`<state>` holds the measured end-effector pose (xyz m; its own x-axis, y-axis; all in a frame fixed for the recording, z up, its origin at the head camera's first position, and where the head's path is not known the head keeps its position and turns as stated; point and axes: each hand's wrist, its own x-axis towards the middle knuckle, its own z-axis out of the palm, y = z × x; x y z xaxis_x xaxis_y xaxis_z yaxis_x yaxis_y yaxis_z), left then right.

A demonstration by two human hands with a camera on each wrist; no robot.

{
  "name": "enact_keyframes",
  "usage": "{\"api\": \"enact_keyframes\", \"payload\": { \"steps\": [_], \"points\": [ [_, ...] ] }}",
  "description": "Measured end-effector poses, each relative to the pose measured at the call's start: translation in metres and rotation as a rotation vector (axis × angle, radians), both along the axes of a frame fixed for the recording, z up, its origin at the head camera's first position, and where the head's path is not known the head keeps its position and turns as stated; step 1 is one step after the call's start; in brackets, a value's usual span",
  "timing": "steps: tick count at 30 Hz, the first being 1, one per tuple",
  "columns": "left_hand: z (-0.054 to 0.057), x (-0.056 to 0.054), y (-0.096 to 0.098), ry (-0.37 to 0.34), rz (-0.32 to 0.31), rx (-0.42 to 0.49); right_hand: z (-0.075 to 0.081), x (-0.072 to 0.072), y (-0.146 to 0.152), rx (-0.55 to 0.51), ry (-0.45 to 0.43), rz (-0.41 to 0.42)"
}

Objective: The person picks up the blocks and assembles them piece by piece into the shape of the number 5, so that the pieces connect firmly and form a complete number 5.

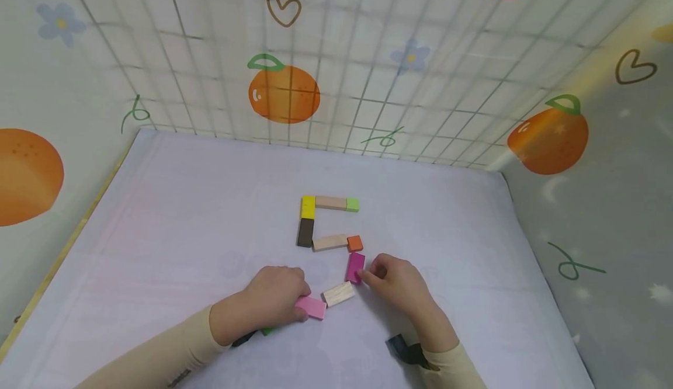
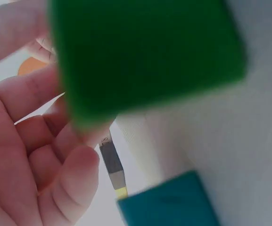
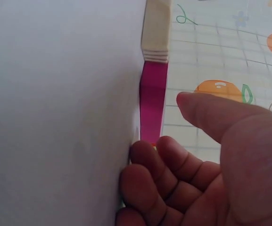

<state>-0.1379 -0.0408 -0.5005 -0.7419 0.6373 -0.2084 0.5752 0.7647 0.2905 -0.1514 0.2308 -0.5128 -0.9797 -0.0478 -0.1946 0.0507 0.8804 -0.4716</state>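
My left hand (image 1: 265,297) pinches a pink wooden block (image 1: 314,308) by its left end. In the left wrist view a green block (image 2: 150,56) sits close to the camera and covers part of the fingers; a teal block (image 2: 171,202) is below it. My right hand (image 1: 401,282) is beside a magenta block (image 1: 354,267), a fingertip at its right edge in the head view. The right wrist view shows the thumb (image 3: 206,108) apart from the other fingers, which bend near the end of that block. Between pink and magenta lies a pale plain block (image 1: 338,294).
Farther off, an orange cube (image 1: 355,243), a plain block (image 1: 330,243), a dark brown block (image 1: 305,232), a yellow block (image 1: 308,207), a tan block (image 1: 331,202) and a light green cube (image 1: 353,204) form a line with corners. Fruit-printed sheets (image 1: 231,38) wall the white table (image 1: 200,202).
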Motion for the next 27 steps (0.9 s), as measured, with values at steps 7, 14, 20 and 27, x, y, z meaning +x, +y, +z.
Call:
{"api": "enact_keyframes", "payload": {
  "steps": [7,14,20,27],
  "points": [
    [0.001,-0.005,-0.013,-0.003,0.037,-0.008,0.0,0.0,-0.001,-0.008,-0.013,-0.008],
    [0.01,-0.003,-0.039,0.003,0.172,-0.047,0.001,-0.001,-0.001,-0.005,-0.021,-0.008],
    [0.007,0.008,-0.053,0.022,0.03,-0.036,0.003,-0.002,-0.001,-0.005,-0.02,-0.006],
    [-0.001,0.001,-0.057,0.19,-0.05,-0.005,-0.001,-0.002,-0.001,0.009,-0.032,-0.016]
  ]
}}
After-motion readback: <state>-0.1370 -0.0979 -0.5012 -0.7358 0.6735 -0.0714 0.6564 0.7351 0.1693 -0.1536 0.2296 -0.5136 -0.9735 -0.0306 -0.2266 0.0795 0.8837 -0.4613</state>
